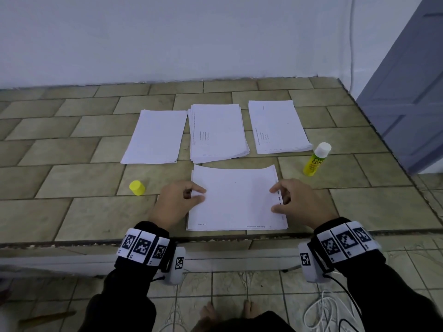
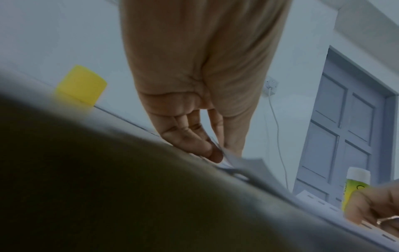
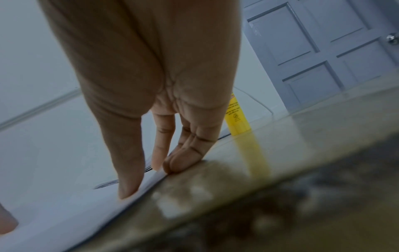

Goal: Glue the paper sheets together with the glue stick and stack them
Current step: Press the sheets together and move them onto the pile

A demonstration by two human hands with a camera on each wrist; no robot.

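Where the left hand [image 1: 176, 202] pinches, thin paper [image 1: 236, 202] curls.

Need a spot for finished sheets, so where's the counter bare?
Widest bare tiles: left of the yellow cap and left pile. A strip runs between the piles and the wall; some room right of the glue stick. Crowded: the middle, around the front sheets.

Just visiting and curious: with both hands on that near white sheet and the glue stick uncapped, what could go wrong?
1. The near white paper sheet curls up along its far edge while the left hand and right hand steady its sides; it may bond creased or crooked.
2. The upright yellow glue stick stands uncapped beside the right hand, its round yellow cap off to the left; a nudge might topple it.
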